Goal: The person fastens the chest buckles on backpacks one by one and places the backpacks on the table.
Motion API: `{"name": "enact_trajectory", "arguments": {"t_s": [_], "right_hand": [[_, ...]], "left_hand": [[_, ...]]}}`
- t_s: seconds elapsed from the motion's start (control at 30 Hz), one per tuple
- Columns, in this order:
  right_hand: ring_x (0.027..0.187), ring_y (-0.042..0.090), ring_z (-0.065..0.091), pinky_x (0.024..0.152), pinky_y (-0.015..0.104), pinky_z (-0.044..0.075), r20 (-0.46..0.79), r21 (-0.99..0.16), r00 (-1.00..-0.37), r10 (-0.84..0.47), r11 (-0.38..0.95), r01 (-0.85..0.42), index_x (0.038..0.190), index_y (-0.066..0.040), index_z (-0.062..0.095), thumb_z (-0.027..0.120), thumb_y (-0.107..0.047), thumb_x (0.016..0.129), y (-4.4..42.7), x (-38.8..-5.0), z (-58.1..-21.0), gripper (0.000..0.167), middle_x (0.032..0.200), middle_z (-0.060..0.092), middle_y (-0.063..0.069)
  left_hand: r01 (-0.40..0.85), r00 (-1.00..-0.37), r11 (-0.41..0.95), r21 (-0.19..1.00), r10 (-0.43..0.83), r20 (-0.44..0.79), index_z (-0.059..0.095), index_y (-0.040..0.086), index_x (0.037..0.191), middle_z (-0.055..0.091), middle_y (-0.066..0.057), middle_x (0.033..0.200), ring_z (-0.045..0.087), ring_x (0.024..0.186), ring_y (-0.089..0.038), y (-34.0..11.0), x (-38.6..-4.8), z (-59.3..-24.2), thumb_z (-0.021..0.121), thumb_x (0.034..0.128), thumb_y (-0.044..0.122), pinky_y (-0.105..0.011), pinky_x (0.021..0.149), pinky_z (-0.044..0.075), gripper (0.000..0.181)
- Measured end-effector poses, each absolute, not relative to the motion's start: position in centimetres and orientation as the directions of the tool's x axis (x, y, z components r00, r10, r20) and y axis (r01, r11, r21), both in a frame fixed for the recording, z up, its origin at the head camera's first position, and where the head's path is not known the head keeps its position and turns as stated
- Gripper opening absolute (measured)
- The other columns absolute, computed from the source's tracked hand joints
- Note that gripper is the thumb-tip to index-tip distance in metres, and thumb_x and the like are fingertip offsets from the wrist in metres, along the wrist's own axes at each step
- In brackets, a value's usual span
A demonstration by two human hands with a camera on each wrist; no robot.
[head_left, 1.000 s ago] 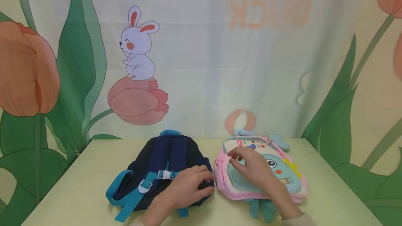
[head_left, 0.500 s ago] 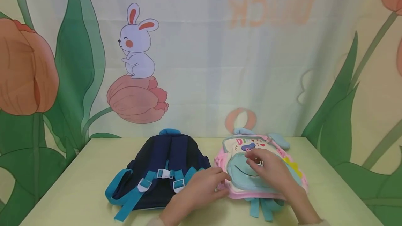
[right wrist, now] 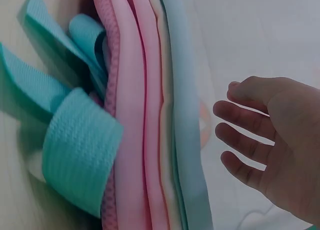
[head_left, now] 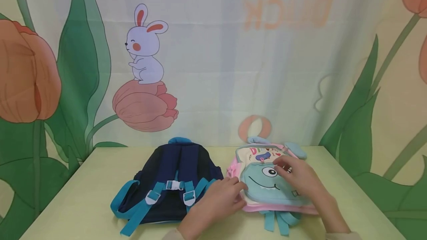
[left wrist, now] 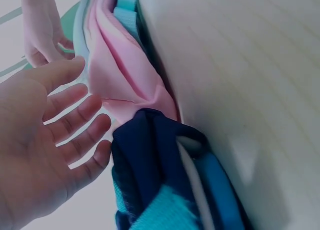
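A small pink and light-blue backpack [head_left: 257, 195] with a cartoon face lies face up on the right of the table. My left hand [head_left: 221, 200] is at its left side, close to the gap between the two bags. In the left wrist view that hand's fingers [left wrist: 82, 122] are spread and hold nothing. Over the cartoon face hovers my right hand [head_left: 301, 179], covering part of one eye. The right wrist view shows its fingers [right wrist: 245, 140] loosely bent, apart from the bag's front. A navy backpack [head_left: 171, 160] lies to the left, straps up.
Teal straps [head_left: 276, 222] of the pink bag trail toward the table's front. A white buckle [head_left: 174, 185] joins the navy bag's straps, and a strap loop [head_left: 124, 199] sticks out leftward. Behind the table [head_left: 83, 195] hangs a printed curtain [head_left: 207, 66].
My left hand has moved right, off the navy backpack to the pink one's side. The right hand has shifted right across the cartoon face, uncovering its mouth and one eye. Both bags lie nearly unchanged.
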State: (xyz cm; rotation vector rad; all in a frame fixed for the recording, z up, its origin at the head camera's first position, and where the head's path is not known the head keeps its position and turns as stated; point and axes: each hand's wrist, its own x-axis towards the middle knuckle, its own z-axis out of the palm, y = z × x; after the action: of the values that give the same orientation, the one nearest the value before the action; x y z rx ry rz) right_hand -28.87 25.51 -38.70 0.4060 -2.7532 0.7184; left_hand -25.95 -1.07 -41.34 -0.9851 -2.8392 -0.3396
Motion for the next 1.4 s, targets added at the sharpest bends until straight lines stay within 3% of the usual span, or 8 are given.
{"name": "enact_trajectory", "arguments": {"t_s": [0.27, 0.73, 1.0, 1.27, 1.4], "right_hand": [[0.080, 0.013, 0.059, 0.067, 0.030, 0.049, 0.223, -0.485, -0.960, -0.171, 0.834, -0.261, 0.114, -0.012, 0.069, 0.065, -0.030, 0.096, 27.9, -29.7, -38.9, 0.025, 0.093, 0.069, -0.002], [0.087, 0.014, 0.059, 0.076, 0.034, 0.048, 0.202, -0.468, -0.958, -0.205, 0.839, -0.278, 0.110, -0.014, 0.071, 0.066, -0.027, 0.096, 31.0, -29.9, -39.9, 0.021, 0.095, 0.069, -0.003], [0.090, 0.017, 0.059, 0.073, 0.032, 0.046, 0.160, -0.475, -0.973, -0.166, 0.851, -0.223, 0.112, -0.013, 0.069, 0.065, -0.031, 0.096, 33.5, -29.9, -39.8, 0.025, 0.098, 0.068, 0.001], [0.093, 0.021, 0.061, 0.072, 0.032, 0.050, 0.084, -0.524, -0.984, -0.158, 0.833, -0.178, 0.118, -0.004, 0.064, 0.067, -0.030, 0.094, 35.6, -29.9, -40.3, 0.036, 0.103, 0.067, 0.007], [0.094, 0.023, 0.062, 0.073, 0.033, 0.050, 0.065, -0.528, -0.983, -0.172, 0.830, -0.180, 0.121, -0.003, 0.063, 0.069, -0.032, 0.092, 36.3, -29.9, -40.5, 0.042, 0.107, 0.066, 0.010]], "left_hand": [[0.626, -0.774, 0.769, 0.133, 0.592, 0.223, 0.068, 0.023, 0.119, 0.058, 0.007, 0.090, 0.044, 0.073, -0.009, -1.6, -26.3, -41.7, 0.069, 0.0901, 0.035, -0.020, 0.061, 0.036, 0.031], [0.604, -0.792, 0.784, 0.141, 0.572, 0.212, 0.067, 0.020, 0.114, 0.054, 0.005, 0.086, 0.043, 0.073, -0.010, -1.6, -26.4, -42.1, 0.067, 0.0911, 0.035, -0.021, 0.059, 0.036, 0.028], [0.562, -0.826, 0.808, 0.177, 0.542, 0.153, 0.065, 0.022, 0.121, 0.057, 0.006, 0.087, 0.045, 0.075, -0.010, -1.6, -26.3, -42.0, 0.068, 0.0917, 0.040, -0.022, 0.063, 0.038, 0.035], [0.541, -0.841, 0.823, 0.173, 0.529, 0.112, 0.064, 0.025, 0.120, 0.051, 0.007, 0.071, 0.044, 0.069, -0.012, -1.7, -26.4, -42.1, 0.067, 0.0916, 0.045, -0.024, 0.058, 0.036, 0.035], [0.509, -0.859, 0.838, 0.196, 0.508, 0.060, 0.060, 0.028, 0.129, 0.049, 0.007, 0.067, 0.045, 0.068, -0.012, -1.6, -26.3, -42.1, 0.066, 0.0913, 0.049, -0.025, 0.057, 0.035, 0.044]]}}
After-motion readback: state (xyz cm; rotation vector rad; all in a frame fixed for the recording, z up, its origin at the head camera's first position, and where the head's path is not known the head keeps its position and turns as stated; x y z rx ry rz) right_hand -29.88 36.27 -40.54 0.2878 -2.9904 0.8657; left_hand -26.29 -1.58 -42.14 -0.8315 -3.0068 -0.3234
